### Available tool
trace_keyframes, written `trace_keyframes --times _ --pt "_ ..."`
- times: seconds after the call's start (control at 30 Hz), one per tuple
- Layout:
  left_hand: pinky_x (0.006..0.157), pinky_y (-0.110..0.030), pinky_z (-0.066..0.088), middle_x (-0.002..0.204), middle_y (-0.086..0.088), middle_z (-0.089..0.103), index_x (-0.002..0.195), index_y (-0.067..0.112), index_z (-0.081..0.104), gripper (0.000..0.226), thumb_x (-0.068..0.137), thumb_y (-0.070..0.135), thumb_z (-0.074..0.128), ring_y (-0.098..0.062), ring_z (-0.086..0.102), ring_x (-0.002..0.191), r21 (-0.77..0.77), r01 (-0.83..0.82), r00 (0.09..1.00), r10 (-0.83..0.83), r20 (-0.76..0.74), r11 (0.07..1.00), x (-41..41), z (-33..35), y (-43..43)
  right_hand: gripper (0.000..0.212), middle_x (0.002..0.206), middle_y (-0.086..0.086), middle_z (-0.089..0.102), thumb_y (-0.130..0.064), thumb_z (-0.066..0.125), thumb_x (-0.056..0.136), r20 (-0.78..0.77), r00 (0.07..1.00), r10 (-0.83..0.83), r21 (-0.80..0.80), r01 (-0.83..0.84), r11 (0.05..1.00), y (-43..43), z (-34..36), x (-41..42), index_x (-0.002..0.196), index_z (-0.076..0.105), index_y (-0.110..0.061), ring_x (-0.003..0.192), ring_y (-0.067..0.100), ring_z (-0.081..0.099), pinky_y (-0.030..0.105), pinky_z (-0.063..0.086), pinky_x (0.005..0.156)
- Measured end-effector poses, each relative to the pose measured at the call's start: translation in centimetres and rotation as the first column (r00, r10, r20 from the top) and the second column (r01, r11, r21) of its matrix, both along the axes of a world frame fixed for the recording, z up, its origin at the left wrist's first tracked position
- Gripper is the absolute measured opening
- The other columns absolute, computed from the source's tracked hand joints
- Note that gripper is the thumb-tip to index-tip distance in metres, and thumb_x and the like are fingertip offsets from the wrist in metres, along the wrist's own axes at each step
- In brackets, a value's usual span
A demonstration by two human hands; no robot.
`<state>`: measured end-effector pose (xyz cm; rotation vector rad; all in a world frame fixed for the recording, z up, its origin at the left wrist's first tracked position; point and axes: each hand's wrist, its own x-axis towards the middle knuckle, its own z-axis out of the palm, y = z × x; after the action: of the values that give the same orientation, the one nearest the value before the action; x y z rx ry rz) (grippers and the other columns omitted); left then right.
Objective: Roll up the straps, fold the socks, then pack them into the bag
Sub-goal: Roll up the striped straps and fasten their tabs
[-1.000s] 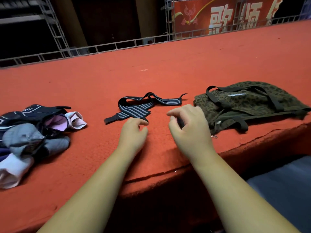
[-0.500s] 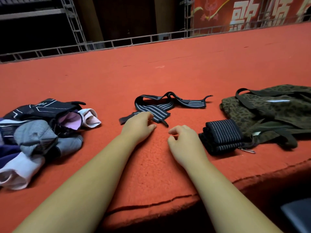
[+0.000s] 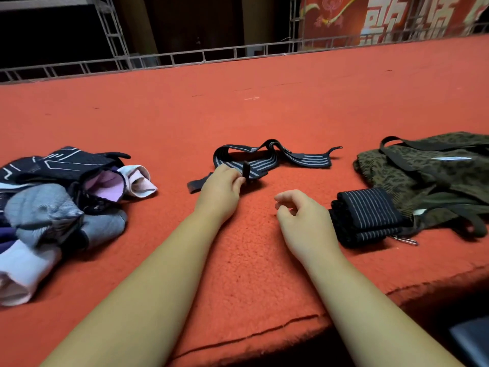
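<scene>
A loose black strap with grey stripes [image 3: 275, 158] lies unrolled in the middle of the red carpeted surface. My left hand [image 3: 221, 192] pinches its near end and lifts that end upright. My right hand [image 3: 301, 218] hovers to the right, fingers loosely curled, holding nothing. A rolled-up striped strap [image 3: 367, 215] lies just right of that hand, against the olive patterned bag [image 3: 434, 170]. A pile of socks [image 3: 58, 205] in black, grey, pink and white lies at the left.
The red carpet [image 3: 238, 107] reaches back to a metal truss rail [image 3: 185, 58]. Its front edge [image 3: 264, 337] drops off near me. A small metal clip [image 3: 406, 241] lies by the rolled strap. A red banner [image 3: 383, 19] hangs behind.
My right hand set down the rolled strap by the bag and let go of it. My left hand took hold of the loose strap's near end and raised it.
</scene>
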<state>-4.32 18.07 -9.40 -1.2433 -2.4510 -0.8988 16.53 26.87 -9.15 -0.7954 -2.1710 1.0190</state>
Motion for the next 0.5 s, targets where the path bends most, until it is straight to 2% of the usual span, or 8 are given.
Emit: trace_keyframes --times 0.17,0.3,0.4,0.5 --pt "0.089 -0.037 0.047 0.101 0.008 0.056 0.098 0.022 0.069 0.009 0.103 0.018 0.063 -0.015 0.059 0.099 -0.025 0.182 0.982 -0.183 -0.052 0.983 2.4 2.6 -5.8 0.027 0.109 -0.012 0.077 -0.023 0.06 0.1 -0.051 0.999 0.009 -0.034 -0.01 0.999 -0.7 0.7 0.8 0.121 0.072 -0.034 0.106 0.007 0.068 0.024 0.047 0.093" --pt "0.087 -0.029 0.047 0.1 0.013 0.056 0.1 0.022 0.071 0.011 0.102 0.022 0.06 -0.008 0.059 0.095 -0.002 0.314 0.949 -0.314 -0.018 0.95 7.2 4.1 -12.1 0.028 0.118 -0.01 0.077 -0.033 0.059 0.105 -0.051 0.997 0.051 -0.044 -0.053 0.998 -1.4 1.3 1.8 0.13 0.071 -0.034 0.114 0.01 0.068 0.025 0.047 0.096" --pt "0.092 -0.024 0.046 0.101 0.012 0.058 0.099 0.019 0.072 0.013 0.103 0.02 0.06 -0.009 0.062 0.1 0.021 0.405 0.905 -0.404 0.13 0.914 11.5 4.3 -16.1 0.034 0.115 -0.007 0.078 -0.045 0.057 0.105 -0.029 0.994 0.101 -0.079 -0.103 0.992 -2.1 1.1 2.1 0.136 0.067 -0.035 0.113 0.012 0.07 0.031 0.05 0.103" --pt "0.097 -0.025 0.046 0.105 0.007 0.062 0.098 0.013 0.072 0.013 0.104 0.017 0.062 -0.016 0.064 0.105 0.064 0.518 0.804 -0.511 0.304 0.853 15.6 3.7 -19.2 0.055 0.116 -0.009 0.077 -0.066 0.053 0.098 -0.023 0.989 0.146 -0.142 -0.148 0.979 -3.2 1.1 2.5 0.143 0.06 -0.035 0.116 0.011 0.07 0.036 0.049 0.107"
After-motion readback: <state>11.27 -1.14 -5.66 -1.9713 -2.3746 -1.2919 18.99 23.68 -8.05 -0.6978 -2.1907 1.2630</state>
